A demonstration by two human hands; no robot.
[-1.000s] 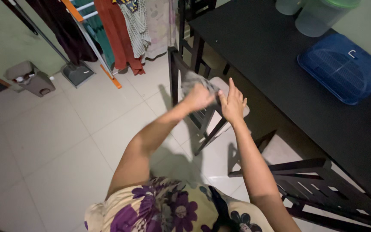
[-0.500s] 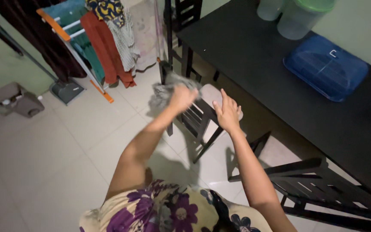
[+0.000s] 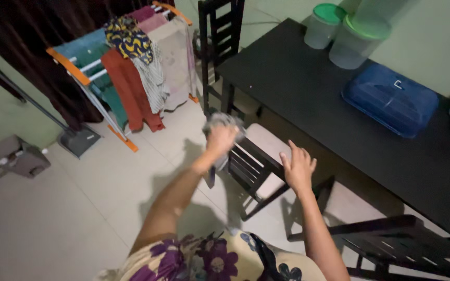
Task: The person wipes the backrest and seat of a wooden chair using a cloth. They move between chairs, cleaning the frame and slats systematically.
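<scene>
My left hand (image 3: 221, 139) is raised and closed around a crumpled grey cloth (image 3: 224, 123), held above the back of a dark wooden chair (image 3: 251, 166). My right hand (image 3: 298, 166) hovers with fingers spread just over the chair's pale seat cushion (image 3: 266, 143), holding nothing. The chair stands pushed partly under a black table (image 3: 339, 104) to the right.
A drying rack (image 3: 126, 67) hung with clothes stands at the back left. On the table sit a blue lidded box (image 3: 390, 99) and two green-lidded plastic jars (image 3: 358, 41). Another dark chair (image 3: 220, 36) stands behind, a third (image 3: 391, 244) at lower right. A dustpan (image 3: 79, 140) lies on the tiled floor.
My left hand has lifted the grey cloth off the chair and swung it leftward. My right hand has come off the seat. The view has shifted toward the drying rack.
</scene>
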